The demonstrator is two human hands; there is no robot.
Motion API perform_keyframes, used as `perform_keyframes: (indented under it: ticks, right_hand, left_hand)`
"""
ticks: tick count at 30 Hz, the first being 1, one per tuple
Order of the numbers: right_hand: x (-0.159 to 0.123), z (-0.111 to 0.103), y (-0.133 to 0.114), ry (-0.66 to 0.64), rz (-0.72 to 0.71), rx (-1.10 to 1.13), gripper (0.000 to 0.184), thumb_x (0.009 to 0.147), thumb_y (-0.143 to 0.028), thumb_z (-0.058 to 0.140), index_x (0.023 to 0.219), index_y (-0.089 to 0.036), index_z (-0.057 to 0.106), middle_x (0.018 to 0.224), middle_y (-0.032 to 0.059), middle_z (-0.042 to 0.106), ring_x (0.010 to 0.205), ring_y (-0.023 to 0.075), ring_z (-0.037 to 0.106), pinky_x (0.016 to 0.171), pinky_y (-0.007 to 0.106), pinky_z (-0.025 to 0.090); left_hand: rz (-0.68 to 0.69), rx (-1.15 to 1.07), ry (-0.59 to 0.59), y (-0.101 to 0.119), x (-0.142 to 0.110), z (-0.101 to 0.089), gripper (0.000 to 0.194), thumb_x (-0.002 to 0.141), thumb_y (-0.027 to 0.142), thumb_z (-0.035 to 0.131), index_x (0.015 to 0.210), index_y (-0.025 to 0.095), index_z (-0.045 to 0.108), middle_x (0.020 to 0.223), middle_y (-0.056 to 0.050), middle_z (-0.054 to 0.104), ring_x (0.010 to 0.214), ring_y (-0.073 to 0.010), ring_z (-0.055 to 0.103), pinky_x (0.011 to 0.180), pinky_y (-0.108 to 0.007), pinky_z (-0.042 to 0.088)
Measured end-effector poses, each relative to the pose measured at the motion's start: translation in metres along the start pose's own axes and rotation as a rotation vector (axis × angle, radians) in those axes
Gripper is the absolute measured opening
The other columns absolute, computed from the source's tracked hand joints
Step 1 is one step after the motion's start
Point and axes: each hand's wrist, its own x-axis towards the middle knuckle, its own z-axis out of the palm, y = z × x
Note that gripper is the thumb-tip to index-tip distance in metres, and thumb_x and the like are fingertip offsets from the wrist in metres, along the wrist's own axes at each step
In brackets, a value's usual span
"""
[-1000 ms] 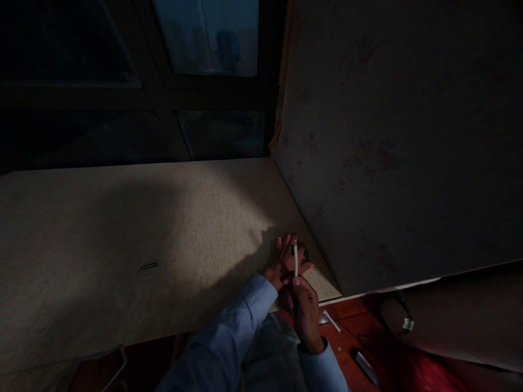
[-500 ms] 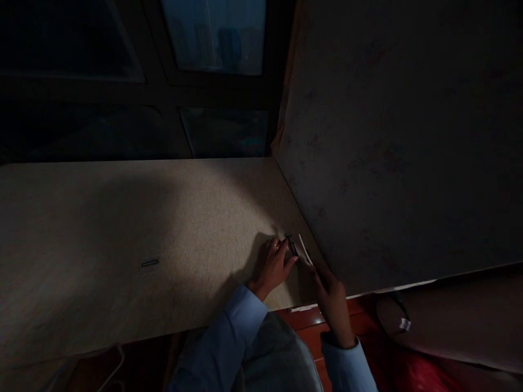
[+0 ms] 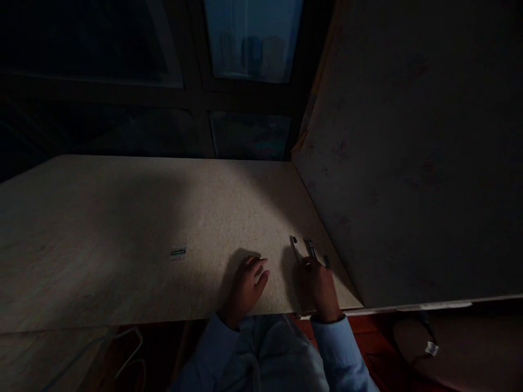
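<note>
My right hand is closed around the handle of a toothbrush, white with a dark-bristled head pointing away from me over the tabletop. Just beyond that hand lies a dark T-shaped razor. A small dark greenish piece shows to the right of my knuckles, its kind unclear. My left hand rests over the table to the left, thumb and fingers apart, holding nothing. Farther left on the surface is a short dark bar with a greenish tint, too small to name.
The pale tabletop meets a faintly flowered wall panel on the right. A dark window stands behind it. A white cable hangs at the lower left, and a cushion-like shape sits at lower right.
My left hand has left the razor and moved left. My right hand has brought the toothbrush from the razor's right side to its left. The camera view has turned slightly left.
</note>
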Motion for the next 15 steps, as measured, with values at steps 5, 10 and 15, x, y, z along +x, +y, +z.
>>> perform_keyframes:
  ticks: [5, 10, 15]
  right_hand:
    - [0.014, -0.005, -0.009, -0.119, -0.035, -0.294, 0.02, 0.093, -0.02, 0.049, 0.099, -0.009, 0.066, 0.086, 0.017, 0.073, 0.084, 0.0264, 0.072, 0.061, 0.029, 0.042]
    - [0.018, -0.014, -0.022, -0.22, -0.085, -0.56, 0.025, 0.097, -0.023, 0.044, 0.107, -0.011, 0.064, 0.096, 0.0192, 0.072, 0.091, 0.0301, 0.072, 0.069, 0.034, 0.049]
    - [0.023, -0.011, -0.019, -0.257, -0.068, -0.666, 0.032, 0.1, -0.033, 0.039, 0.109, -0.015, 0.064, 0.101, 0.0185, 0.07, 0.096, 0.0327, 0.071, 0.072, 0.038, 0.052]
  left_hand:
    - [-0.167, -0.199, -0.023, -0.008, -0.017, -0.055, 0.027, 0.088, 0.032, 0.057, 0.11, 0.019, 0.067, 0.1, -0.007, 0.068, 0.087, -0.0159, 0.067, 0.079, -0.03, 0.057]
    - [-0.283, -0.034, 0.237, -0.045, -0.03, -0.122, 0.035, 0.085, 0.04, 0.057, 0.109, 0.016, 0.066, 0.103, -0.009, 0.068, 0.089, -0.0182, 0.067, 0.081, -0.033, 0.056]
    - [-0.218, 0.255, 0.326, -0.078, -0.037, -0.178, 0.051, 0.082, 0.045, 0.062, 0.125, 0.019, 0.059, 0.116, -0.01, 0.066, 0.107, -0.0243, 0.062, 0.097, -0.042, 0.05]
